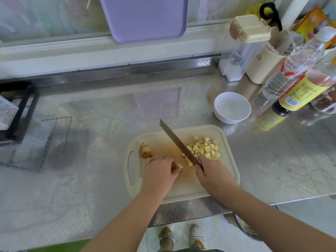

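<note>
Right, we're mid-dice on the cutting board (187,185). Our left hand (160,171) curls its fingertips down onto a small pale piece (179,166) that peeks out on its thumb side, pinching it against the board. Our right hand (211,174) is wrapped round the handle of the knife (177,140), and the blade slants away from the knuckles, its tip pointing out beyond the left hand.

To make this cut well, we reckon the left fingertips want tucking back behind the knuckles, because the piece is small and the edge will land very close to them. We bring the blade straight down just beside those fingers and let it go through to the board.

The diced cubes (205,149) sit heaped just beyond the right hand, close against the blade, so each new cube can be swept that way. A brown end piece (145,151) lies just beyond the left hand. The white bowl (227,120) stands on the bench (91,179), well past the cubes.
</note>
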A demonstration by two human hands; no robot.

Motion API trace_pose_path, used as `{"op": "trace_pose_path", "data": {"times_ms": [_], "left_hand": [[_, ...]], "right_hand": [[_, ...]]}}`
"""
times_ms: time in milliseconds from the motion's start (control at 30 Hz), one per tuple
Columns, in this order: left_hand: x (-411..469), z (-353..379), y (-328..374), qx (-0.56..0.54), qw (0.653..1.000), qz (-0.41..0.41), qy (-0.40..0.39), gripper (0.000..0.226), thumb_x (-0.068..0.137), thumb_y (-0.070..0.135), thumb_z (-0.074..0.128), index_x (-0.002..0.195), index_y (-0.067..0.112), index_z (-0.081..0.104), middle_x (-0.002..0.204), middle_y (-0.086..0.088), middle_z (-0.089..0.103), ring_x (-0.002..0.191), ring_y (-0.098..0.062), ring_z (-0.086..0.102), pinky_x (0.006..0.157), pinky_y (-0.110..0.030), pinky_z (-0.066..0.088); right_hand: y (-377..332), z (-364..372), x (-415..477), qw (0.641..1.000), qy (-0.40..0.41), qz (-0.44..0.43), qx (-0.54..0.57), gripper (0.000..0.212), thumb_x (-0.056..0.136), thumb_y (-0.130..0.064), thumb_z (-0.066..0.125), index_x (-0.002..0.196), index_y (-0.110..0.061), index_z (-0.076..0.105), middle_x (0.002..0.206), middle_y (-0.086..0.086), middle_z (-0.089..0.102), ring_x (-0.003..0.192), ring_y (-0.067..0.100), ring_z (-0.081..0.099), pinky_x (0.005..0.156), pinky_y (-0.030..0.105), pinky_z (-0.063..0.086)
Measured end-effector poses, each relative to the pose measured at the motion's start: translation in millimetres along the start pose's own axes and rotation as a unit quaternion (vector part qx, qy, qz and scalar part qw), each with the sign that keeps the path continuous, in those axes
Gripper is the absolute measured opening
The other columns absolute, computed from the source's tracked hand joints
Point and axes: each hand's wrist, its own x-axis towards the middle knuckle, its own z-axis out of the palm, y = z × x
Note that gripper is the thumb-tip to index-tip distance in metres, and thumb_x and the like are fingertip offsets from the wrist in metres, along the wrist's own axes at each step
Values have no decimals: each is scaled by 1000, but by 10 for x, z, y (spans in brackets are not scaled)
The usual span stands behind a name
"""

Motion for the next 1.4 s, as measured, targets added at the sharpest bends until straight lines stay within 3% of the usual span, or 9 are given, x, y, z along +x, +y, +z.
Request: {"op": "trace_pose_path", "data": {"times_ms": [133, 367, 467, 600, 700, 800, 900, 1167, 1400], "left_hand": [[176, 27, 116, 20, 1000, 7, -5, 19, 88, 55, 54, 94, 38, 61, 87, 18, 68, 81, -4, 61, 81, -26, 31], [261, -89, 167, -17, 999, 6, -33, 22, 89, 50, 60, 106, 36, 63, 97, 18, 68, 90, -3, 62, 88, -26, 38], [116, -357, 100, -154, 986, -27, 53, 13, 87, 31, 70, 99, 28, 67, 89, 18, 65, 81, 1, 59, 78, -26, 51], [61, -734, 104, -206, 954, 19, 218, 16, 89, 9, 65, 99, 21, 67, 92, 10, 63, 81, -4, 59, 71, -21, 48], [178, -829, 294, -154, 975, 143, 71, 20, 89, 9, 62, 104, 21, 71, 99, 9, 62, 89, -9, 60, 80, -27, 49], [246, -674, 449, -72, 977, 187, -71, 25, 93, 25, 55, 113, 29, 70, 109, 16, 60, 102, -8, 56, 92, -29, 42], [293, -522, 503, -39, 976, 198, -79, 27, 94, 32, 51, 114, 33, 68, 109, 17, 60, 104, -8, 53, 91, -18, 28], [505, -378, 610, 14, 974, 177, -138, 37, 98, 37, 40, 129, 38, 60, 119, 15, 55, 116, -12, 45, 106, -29, 26], [616, -465, 576, -67, 983, 144, -96, 36, 99, 22, 42, 127, 35, 61, 120, 15, 55, 113, -9, 47, 104, -31, 34]], "right_hand": [[154, -208, -9, 999, 44, -20, 0, 13, 102, -34, 42, 95, -28, 51, 69, -5, 57, 63, 18, 58, 62, 44, 54], [337, -311, -12, 994, 92, -38, -40, 25, 101, -39, 46, 124, -35, 52, 74, -7, 64, 67, 18, 62, 60, 36, 54], [402, -315, -28, 990, 107, -59, -64, 22, 99, -41, 49, 121, -39, 46, 70, -12, 61, 60, 11, 58, 51, 29, 48], [467, -348, -32, 983, 110, -72, -130, 24, 94, -38, 54, 112, -36, 38, 62, -12, 52, 51, 9, 48, 42, 24, 30], [472, -373, -36, 976, 99, -87, -176, 26, 91, -40, 57, 107, -36, 37, 68, -10, 58, 55, 13, 49, 44, 25, 29], [460, -388, -44, 969, 85, -101, -207, 24, 89, -37, 57, 106, -34, 41, 74, -8, 63, 61, 19, 55, 50, 28, 40], [457, -396, -47, 964, 78, -114, -227, 20, 90, -34, 56, 103, -31, 42, 72, -8, 59, 61, 20, 52, 49, 29, 33], [432, -420, -56, 961, 57, -123, -240, 10, 94, -28, 50, 102, -29, 44, 67, -9, 48, 63, 20, 52, 50, 30, 25], [415, -446, -53, 970, 46, -109, -211, 13, 94, -30, 51, 104, -30, 42, 72, -7, 56, 66, 20, 54, 58, 32, 44]]}}
